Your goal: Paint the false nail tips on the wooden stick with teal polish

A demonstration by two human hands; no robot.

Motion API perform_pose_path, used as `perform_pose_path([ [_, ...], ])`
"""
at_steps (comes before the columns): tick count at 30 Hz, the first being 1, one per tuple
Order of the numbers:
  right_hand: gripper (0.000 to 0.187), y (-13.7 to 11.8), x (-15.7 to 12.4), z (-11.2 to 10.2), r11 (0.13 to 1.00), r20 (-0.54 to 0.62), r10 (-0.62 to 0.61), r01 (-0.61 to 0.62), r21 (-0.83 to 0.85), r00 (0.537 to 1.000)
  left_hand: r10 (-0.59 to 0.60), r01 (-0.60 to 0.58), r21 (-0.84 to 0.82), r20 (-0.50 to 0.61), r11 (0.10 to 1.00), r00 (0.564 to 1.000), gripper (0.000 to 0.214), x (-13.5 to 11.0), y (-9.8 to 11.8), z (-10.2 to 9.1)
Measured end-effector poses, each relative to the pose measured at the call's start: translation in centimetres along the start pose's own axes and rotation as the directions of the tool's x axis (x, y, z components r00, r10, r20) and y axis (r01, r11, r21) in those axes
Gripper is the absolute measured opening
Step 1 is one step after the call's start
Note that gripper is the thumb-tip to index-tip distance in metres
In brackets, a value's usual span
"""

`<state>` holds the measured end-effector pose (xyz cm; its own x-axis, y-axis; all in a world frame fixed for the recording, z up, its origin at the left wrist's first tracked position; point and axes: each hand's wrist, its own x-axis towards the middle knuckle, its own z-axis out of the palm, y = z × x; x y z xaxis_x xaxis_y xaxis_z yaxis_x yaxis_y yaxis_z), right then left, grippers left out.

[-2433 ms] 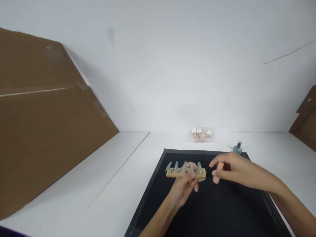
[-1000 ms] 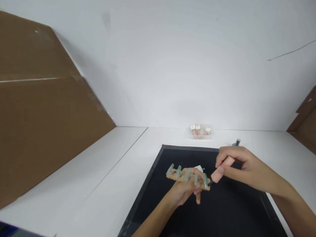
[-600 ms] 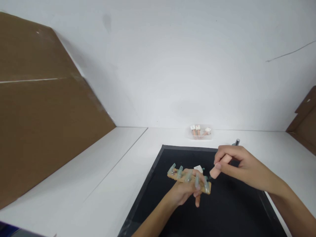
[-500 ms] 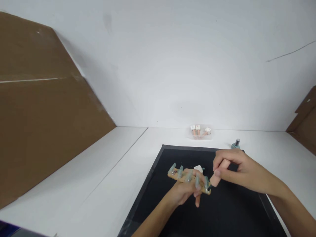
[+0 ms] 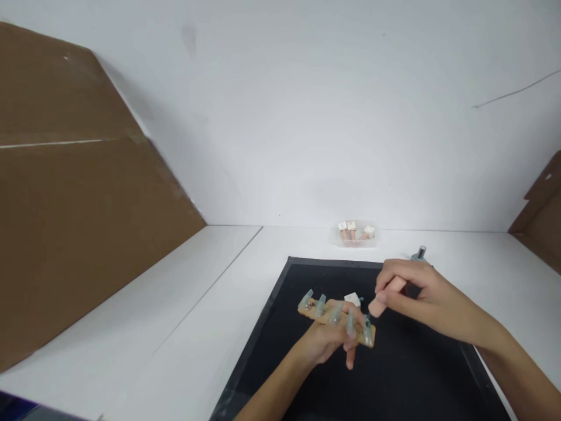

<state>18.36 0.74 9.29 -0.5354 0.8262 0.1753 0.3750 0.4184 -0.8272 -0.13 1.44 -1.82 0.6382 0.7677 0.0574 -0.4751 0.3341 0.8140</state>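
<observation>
My left hand (image 5: 326,340) is closed around a yellowish strip (image 5: 316,316) that bears several pale green, glossy false nails (image 5: 320,305). Between the fingers and thumb of my right hand (image 5: 414,292) is a nail polish brush, gripped by its pink cap (image 5: 387,297). Its dark tip meets or hovers just over the upper part of the rightmost nail (image 5: 368,331); contact is hard to make out. Behind my left fingers lies a white square polish bottle (image 5: 352,300) on its side, with a dark green neck pointing right.
Both hands are above a black mat (image 5: 307,280) on the white table (image 5: 184,304). A clear box (image 5: 356,241) with several white bottles with pink caps stands near the back wall. A metal-topped object (image 5: 421,254) is behind my right hand. Brown boards (image 5: 87,204) flank the table.
My right hand has moved slightly up and left with the brush, whose tip went from the rightmost nail's lower end to its upper part. My left hand and the strip have barely moved.
</observation>
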Motion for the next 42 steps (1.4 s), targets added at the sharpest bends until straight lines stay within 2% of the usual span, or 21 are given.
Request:
perform_pose_path([
  [3,0.016,0.0,0.0,0.0,1.000,-0.060,-0.006,0.005,-0.007,0.998,0.004,-0.004,0.000,0.003,1.000,1.000,0.026,-0.1,0.1,0.1],
  [7,0.016,0.0,0.1,0.0,0.999,0.042,-0.043,0.044,-0.029,0.998,-0.007,0.007,0.007,0.008,1.000,1.000,0.024,0.0,0.3,0.2],
  [9,0.016,-0.2,0.1,0.1,0.998,0.057,-0.041,0.043,-0.036,0.998,-0.012,0.012,0.008,0.002,1.000,1.000,0.025,0.0,0.4,0.3],
  [13,0.017,-0.3,0.0,0.1,1.000,-0.044,-0.021,0.020,-0.022,0.999,-0.023,0.023,0.017,-0.024,1.000,0.999,0.026,-0.2,0.6,0.5],
  [15,0.017,-0.4,0.0,0.1,0.999,-0.052,-0.029,0.028,-0.025,0.998,-0.034,0.034,0.023,-0.030,0.999,0.999,0.027,-0.2,0.5,0.4],
  [21,0.016,-0.5,0.1,-0.2,0.998,0.105,-0.056,0.059,-0.024,0.993,-0.030,0.031,0.038,-0.026,0.999,0.999,0.027,0.0,0.5,0.2],
  [26,0.016,-0.2,-0.1,-0.1,0.996,-0.029,0.005,-0.007,-0.089,1.000,-0.026,0.029,0.053,-0.068,0.998,0.997,0.030,-0.1,0.6,0.5],
  [29,0.016,-0.1,-0.2,0.0,0.992,-0.090,-0.002,-0.010,-0.129,0.996,0.018,-0.002,0.119,-0.130,0.993,0.991,0.032,-0.1,0.5,0.6],
  [32,0.016,-0.1,-0.1,-0.1,0.990,-0.091,-0.022,0.009,-0.144,0.996,0.067,-0.028,0.234,-0.162,0.972,0.985,0.035,-0.1,0.5,0.7],
  [37,0.014,-0.3,0.0,-0.3,0.991,0.003,-0.040,0.040,-0.126,0.999,0.102,-0.003,0.456,-0.194,0.890,0.976,0.038,-0.3,1.0,1.1],
  [42,0.012,-0.6,0.1,-0.5,0.994,0.100,-0.049,0.059,-0.094,0.994,0.103,0.017,0.522,-0.200,0.853,0.974,0.034,-0.3,1.1,1.0],
])
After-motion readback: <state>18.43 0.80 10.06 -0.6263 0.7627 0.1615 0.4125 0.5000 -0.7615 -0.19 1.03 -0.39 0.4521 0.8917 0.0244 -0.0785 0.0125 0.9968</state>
